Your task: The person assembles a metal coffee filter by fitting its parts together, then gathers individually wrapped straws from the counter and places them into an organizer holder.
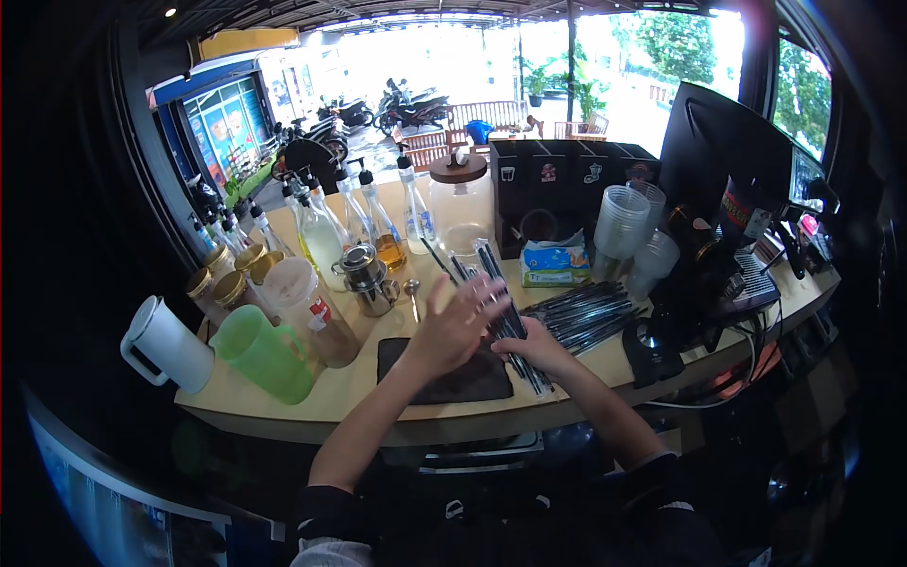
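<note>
My right hand (537, 348) is closed around a bundle of black straws in clear wrappers (518, 363), held tilted over the counter's front. My left hand (457, 323) is at the bundle's left side, its fingers spread and slightly blurred, partly covering the straws. Whether it touches them I cannot tell. To the right, a loose pile of wrapped black straws (588, 319) lies on the counter. A dark mat (444, 378) sits below my left hand.
Pump bottles (387, 248), lidded jars, a green pitcher (269, 364) and a white pitcher (172, 350) stand left. A metal drip filter (367, 282) and spoon (413, 295) are nearer. Tissues (555, 265), stacked plastic cups (619, 227) and a dark machine (718, 265) stand right.
</note>
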The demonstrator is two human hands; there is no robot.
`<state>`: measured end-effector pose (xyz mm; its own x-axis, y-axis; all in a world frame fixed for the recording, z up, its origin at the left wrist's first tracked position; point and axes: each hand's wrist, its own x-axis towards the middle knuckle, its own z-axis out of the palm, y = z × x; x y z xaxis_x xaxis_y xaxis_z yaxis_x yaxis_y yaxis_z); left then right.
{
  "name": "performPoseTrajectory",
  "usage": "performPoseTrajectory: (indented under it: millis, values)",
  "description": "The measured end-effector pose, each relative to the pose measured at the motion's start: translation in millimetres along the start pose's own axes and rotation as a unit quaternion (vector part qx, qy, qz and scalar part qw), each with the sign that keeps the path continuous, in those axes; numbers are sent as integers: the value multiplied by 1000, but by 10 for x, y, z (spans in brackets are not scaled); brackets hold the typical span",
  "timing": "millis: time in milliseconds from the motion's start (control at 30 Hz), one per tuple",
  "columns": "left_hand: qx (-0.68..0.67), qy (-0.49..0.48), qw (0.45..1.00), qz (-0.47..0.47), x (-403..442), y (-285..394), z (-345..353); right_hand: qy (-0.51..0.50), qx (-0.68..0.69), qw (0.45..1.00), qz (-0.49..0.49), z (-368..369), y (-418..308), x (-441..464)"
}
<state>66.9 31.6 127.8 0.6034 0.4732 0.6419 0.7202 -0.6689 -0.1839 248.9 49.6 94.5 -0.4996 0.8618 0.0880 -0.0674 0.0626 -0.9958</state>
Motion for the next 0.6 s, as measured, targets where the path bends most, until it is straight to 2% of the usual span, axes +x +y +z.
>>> performPoseTrajectory:
  millis: [33, 100, 267, 433, 500, 533, 600]
  values:
    - [40, 43, 997, 57, 2, 9, 61, -3, -1, 1000, 0, 9, 3, 6]
    - [32, 58, 994, 84, -56, -21, 241, -30, 88, 995, 40, 18, 26, 2]
    - [-2, 90, 984, 152, -69, -100, 344, -66, 112, 988, 78, -38, 133, 57]
    - [-33, 89, 988, 123, -94, -142, 412, -98, 188, 965, 157, -23, 6, 3]
    - [-10, 94, 988, 121, -101, -255, 423, -106, 317, 927, 171, -31, -23, 16]
    - [-9, 95, 988, 122, -119, -317, 418, -106, 316, 927, 170, -64, -30, 15]
    - [-46, 113, 992, 35, -155, -430, 410, -99, 344, 917, 175, -188, -20, 2]
